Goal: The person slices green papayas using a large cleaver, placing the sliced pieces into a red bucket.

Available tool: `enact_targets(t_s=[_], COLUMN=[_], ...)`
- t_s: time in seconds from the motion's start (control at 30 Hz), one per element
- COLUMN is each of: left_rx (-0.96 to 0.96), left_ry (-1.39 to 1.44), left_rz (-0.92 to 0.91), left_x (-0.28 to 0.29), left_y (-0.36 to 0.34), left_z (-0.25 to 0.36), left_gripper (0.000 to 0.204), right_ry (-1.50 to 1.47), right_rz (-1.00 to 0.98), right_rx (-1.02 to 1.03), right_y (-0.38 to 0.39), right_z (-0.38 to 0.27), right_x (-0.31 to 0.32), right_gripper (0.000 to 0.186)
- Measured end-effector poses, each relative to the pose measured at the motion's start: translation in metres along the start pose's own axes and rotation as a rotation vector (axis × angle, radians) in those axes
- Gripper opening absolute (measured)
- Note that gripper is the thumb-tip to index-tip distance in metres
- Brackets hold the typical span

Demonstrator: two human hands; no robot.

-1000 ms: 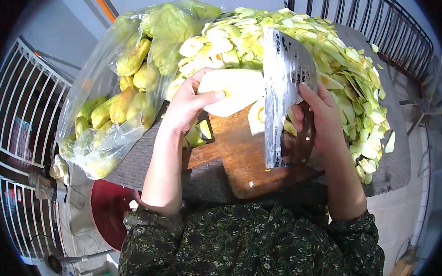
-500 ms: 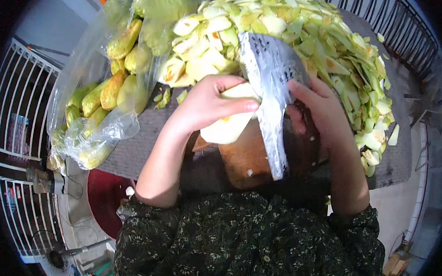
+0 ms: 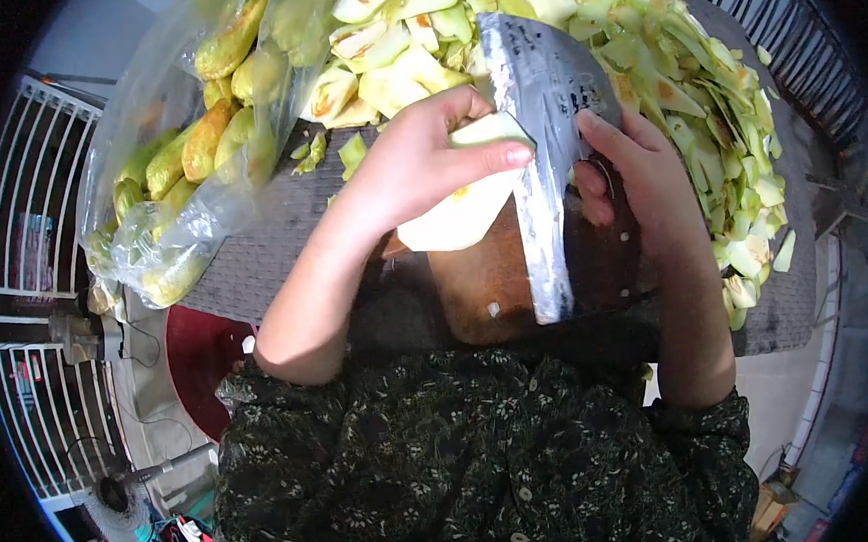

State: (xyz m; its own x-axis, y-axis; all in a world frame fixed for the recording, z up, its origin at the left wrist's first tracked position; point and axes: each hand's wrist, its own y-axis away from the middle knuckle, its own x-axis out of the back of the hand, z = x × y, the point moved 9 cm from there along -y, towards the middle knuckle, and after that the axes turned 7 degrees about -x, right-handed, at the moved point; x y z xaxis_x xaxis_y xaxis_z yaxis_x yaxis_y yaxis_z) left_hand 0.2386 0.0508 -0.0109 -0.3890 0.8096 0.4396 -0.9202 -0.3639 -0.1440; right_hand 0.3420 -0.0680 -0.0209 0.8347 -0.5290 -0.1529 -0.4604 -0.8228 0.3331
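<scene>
My left hand [image 3: 414, 164] is closed round a peeled, pale vegetable piece [image 3: 451, 221], pressed against or very near a broad silver metal blade [image 3: 546, 245]. My right hand [image 3: 650, 181] grips that blade tool at its right side, fingers curled on its dark part, which is partly shadowed. Beneath both hands lies a brown wooden board [image 3: 479, 288]. A heap of pale green slices and peelings [image 3: 670, 92] spreads behind and to the right of the blade.
A clear plastic bag [image 3: 173, 250] of green-yellow elongated vegetables lies on the left of the grey textured table [image 3: 228, 277]. A red round object [image 3: 193, 352] is below the table's left edge, with a fan [image 3: 117, 499] at lower left. Railings [image 3: 776, 47] border the area.
My left hand has turned and moved right, bringing the pale piece from an upright, raised position to against the blade. The blade shifted left, then up and slightly right as the view moved.
</scene>
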Motion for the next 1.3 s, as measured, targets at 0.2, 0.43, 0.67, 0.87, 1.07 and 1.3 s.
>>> enact_targets(t_s=[0.2,0.43,0.67,0.87,1.07,1.3], left_rx=[-0.043,0.143,0.06,-0.062,0.114,0.142], left_ry=[-0.002,0.159,1.118,1.253,1.122,1.012], left_rz=[-0.134,0.051,0.058,0.208,0.069,-0.034], left_x=[-0.011,-0.001,0.003,-0.006,-0.018,-0.008], left_y=[-0.001,-0.002,-0.003,-0.002,0.0,-0.002], left_z=[-0.004,-0.018,-0.02,-0.002,-0.012,-0.015], left_gripper=[0.071,0.073,0.053,0.053,0.061,0.063], right_ry=[0.112,-0.138,-0.32,-0.316,-0.289,-0.083], right_rz=[-0.133,0.005,0.05,0.099,0.144,0.068], right_rx=[-0.064,-0.017,0.162,0.232,0.179,0.157], right_y=[-0.004,-0.007,-0.005,-0.005,-0.007,-0.004], right_z=[0.008,0.013,-0.011,-0.009,-0.007,-0.022], right_x=[-0.009,-0.002,0.015,0.017,0.021,0.023], right_gripper=[0.019,0.016,0.014,0.016,0.016,0.017])
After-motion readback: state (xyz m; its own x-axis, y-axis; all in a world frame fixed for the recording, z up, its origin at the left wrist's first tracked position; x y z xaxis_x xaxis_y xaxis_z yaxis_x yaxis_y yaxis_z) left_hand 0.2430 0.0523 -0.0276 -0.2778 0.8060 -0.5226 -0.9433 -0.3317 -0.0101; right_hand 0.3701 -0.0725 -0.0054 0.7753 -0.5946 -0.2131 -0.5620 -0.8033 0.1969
